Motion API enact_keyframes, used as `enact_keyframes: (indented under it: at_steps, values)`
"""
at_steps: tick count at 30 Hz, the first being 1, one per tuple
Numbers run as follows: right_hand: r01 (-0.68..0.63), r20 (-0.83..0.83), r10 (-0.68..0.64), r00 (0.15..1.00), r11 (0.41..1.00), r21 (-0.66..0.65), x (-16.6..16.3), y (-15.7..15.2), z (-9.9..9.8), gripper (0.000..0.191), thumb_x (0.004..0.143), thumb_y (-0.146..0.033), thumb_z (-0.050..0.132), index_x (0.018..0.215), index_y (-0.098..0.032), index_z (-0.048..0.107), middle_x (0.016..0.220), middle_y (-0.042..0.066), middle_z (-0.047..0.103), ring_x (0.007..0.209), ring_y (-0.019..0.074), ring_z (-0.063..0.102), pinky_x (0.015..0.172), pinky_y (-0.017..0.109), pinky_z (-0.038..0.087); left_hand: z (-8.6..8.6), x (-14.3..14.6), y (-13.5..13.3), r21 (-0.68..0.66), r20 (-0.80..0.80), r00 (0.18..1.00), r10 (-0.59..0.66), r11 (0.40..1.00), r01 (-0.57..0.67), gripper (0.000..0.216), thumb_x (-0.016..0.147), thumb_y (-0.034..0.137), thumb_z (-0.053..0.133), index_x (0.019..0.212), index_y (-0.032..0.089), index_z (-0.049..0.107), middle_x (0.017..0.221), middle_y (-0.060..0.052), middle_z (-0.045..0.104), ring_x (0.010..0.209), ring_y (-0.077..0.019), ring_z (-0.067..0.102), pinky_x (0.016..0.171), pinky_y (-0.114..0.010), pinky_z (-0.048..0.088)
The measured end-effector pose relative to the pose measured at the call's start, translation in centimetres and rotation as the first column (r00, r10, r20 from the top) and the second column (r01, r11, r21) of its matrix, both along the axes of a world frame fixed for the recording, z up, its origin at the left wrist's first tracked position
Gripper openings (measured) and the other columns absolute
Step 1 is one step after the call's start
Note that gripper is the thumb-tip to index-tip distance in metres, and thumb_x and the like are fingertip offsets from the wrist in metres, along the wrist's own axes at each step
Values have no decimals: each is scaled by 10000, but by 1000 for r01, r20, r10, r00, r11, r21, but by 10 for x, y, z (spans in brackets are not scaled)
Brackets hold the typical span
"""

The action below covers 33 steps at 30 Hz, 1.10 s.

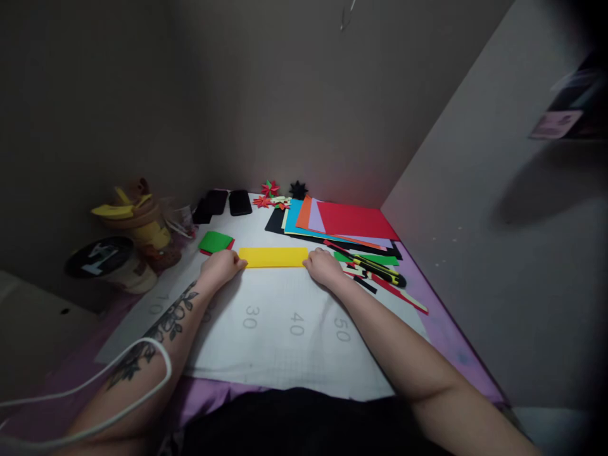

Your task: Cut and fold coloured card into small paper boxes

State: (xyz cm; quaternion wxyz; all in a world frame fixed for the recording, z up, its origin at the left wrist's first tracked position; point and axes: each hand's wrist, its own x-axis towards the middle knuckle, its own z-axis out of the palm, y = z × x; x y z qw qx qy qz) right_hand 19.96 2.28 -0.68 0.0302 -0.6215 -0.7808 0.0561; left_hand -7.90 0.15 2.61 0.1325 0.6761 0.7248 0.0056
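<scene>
A folded yellow paper strip (274, 256) lies flat on the white cutting mat (285, 329). My left hand (221, 265) rests at the strip's left end, fingers curled with the fingertips on the paper's edge. My right hand (323, 265) sits at the strip's right end, its fingers pressed down on that edge. Both forearms stretch across the mat toward the strip.
Green and red paper squares (216, 242) lie left of the strip. A stack of coloured sheets (346, 223), a yellow-black utility knife (380, 269) and paper scraps lie right. Folded paper stars (270, 189), black phones (240, 202) and a yellow-lidded cup (135, 218) stand behind. A white cable (142, 354) crosses my left arm.
</scene>
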Motion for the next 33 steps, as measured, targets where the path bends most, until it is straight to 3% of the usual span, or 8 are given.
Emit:
enact_keyframes:
  at_steps: [4, 7, 11, 14, 16, 20, 33]
  values:
    - [9, -28, -8, 1000, 999, 32, 1, -3, -2, 280, 917, -326, 411, 1010, -146, 604, 1071, 132, 607, 995, 258, 537, 789, 329, 374, -7, -2, -1, 57, 8, 1000, 1, 998, -1, 296, 806, 455, 523, 876, 193, 643, 892, -85, 686, 825, -238, 628, 639, -284, 434]
    - [39, -92, -35, 995, 998, 40, 3, -5, -3, 194, 897, -313, 463, 988, -177, 568, 1047, 92, 616, 967, 237, 537, 753, 311, 362, -18, -4, -2, 200, 33, 996, -82, 977, 74, 292, 830, 374, 536, 1049, 196, 609, 993, -87, 644, 895, -220, 600, 733, -293, 455]
    - [55, -141, -49, 989, 998, 41, 4, -4, -4, 120, 876, -293, 511, 945, -200, 539, 1010, 57, 619, 937, 217, 536, 722, 293, 342, -27, -6, -2, 351, -46, 916, -397, 852, 387, 373, 904, 188, 408, 1218, 274, 590, 1318, -107, 496, 1174, -265, 477, 958, -429, 372]
    - [50, -147, -43, 988, 998, 45, 4, -4, -4, 106, 879, -289, 506, 936, -204, 535, 1002, 53, 615, 936, 209, 532, 717, 290, 334, -22, -3, -3, 324, -117, 800, -589, 739, 591, 468, 925, 118, 340, 1228, 369, 594, 1500, -36, 323, 1343, -304, 294, 1058, -533, 220]
    - [45, -146, -38, 989, 998, 45, 4, -5, -3, 106, 884, -286, 496, 938, -205, 538, 1002, 52, 611, 939, 207, 528, 722, 290, 332, -15, -1, -5, 279, -130, 755, -643, 707, 650, 472, 937, 127, 342, 1242, 398, 579, 1536, 6, 270, 1387, -301, 206, 1093, -537, 141]
    - [42, -140, -37, 990, 999, 33, 3, -6, -1, 122, 889, -294, 489, 945, -203, 548, 1011, 53, 604, 937, 206, 524, 730, 292, 333, -7, 2, -5, 221, -124, 735, -666, 704, 675, 412, 961, 216, 357, 1246, 423, 572, 1547, 48, 250, 1413, -295, 140, 1114, -510, 126]
    - [46, -145, -41, 989, 999, 28, 3, -6, -1, 143, 896, -294, 477, 947, -197, 569, 1004, 60, 602, 928, 207, 516, 739, 291, 330, -13, -4, 7, 141, -157, 720, -676, 706, 694, 527, 949, 140, 338, 1280, 521, 490, 1558, 72, 212, 1417, -297, 174, 1106, -551, 127]
